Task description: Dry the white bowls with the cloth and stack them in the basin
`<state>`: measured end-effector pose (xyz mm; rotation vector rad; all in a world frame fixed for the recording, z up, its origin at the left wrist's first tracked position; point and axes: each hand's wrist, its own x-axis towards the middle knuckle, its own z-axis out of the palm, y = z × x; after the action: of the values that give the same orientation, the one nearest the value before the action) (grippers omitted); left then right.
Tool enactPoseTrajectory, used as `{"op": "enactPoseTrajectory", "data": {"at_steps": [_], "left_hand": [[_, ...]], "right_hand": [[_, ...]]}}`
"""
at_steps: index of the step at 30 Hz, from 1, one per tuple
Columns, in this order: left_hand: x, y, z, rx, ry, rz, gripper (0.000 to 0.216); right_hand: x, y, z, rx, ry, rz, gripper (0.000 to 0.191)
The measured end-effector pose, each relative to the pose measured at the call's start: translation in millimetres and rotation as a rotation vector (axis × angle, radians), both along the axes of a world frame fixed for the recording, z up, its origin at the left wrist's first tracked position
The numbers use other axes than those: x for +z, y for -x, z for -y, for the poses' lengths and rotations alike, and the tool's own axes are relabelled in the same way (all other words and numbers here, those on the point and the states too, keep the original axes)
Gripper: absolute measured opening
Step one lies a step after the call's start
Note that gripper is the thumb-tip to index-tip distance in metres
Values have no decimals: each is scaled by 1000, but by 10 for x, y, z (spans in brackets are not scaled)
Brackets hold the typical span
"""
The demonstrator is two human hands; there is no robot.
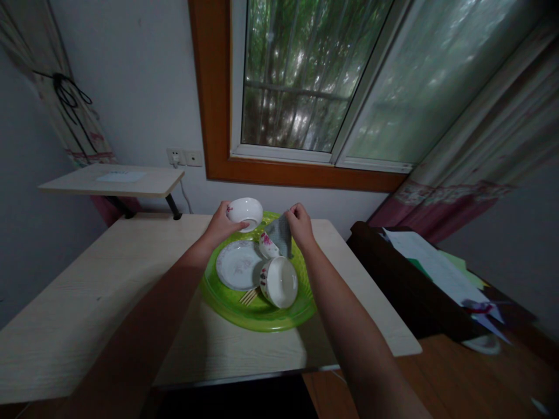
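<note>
My left hand grips a white bowl by its side, thumb near the base, above the far left part of a green tray. Pinched in my right hand is a grey cloth, which hangs down over part of a flower-patterned bowl on the tray. A white plate with a pale pattern lies at the tray's left. Nearer to me, another white bowl rests tilted on its side. Several chopsticks show beside it, partly hidden under the dishes.
The tray stands on a pale wooden table. A small raised shelf with a paper on it is at the back left. Beyond the table's right edge, papers lie on a dark piece of furniture. A window is behind.
</note>
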<state>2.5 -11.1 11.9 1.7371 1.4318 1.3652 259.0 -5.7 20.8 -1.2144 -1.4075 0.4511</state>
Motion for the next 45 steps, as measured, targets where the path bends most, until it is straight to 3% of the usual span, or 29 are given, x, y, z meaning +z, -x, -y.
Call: {"op": "enactPoseTrajectory", "data": {"at_steps": [7, 14, 18, 24, 32, 40, 45], "left_hand": [[-9, -6, -12, -28, 0, 6, 71], [3, -9, 6, -32, -15, -20, 68], [-1, -13, 4, -35, -7, -15, 70], [26, -36, 60, -94, -12, -30, 72], [70, -59, 139, -211, 8, -70, 74], [43, -43, 122, -234, 13, -40, 75], [50, -47, 101, -183, 16, 6, 72]], "right_hand": [[-67, 1, -89, 28, 9, -154, 25], [10, 65, -31, 229, 93, -405, 36], [51, 122, 35, 329, 51, -438, 40], [63, 199, 79, 304, -30, -307, 39], [7, 270, 49, 136, -106, -82, 33], [8, 423, 131, -95, -308, 105, 25], [28, 470, 198, -5, -306, 336, 20]]}}
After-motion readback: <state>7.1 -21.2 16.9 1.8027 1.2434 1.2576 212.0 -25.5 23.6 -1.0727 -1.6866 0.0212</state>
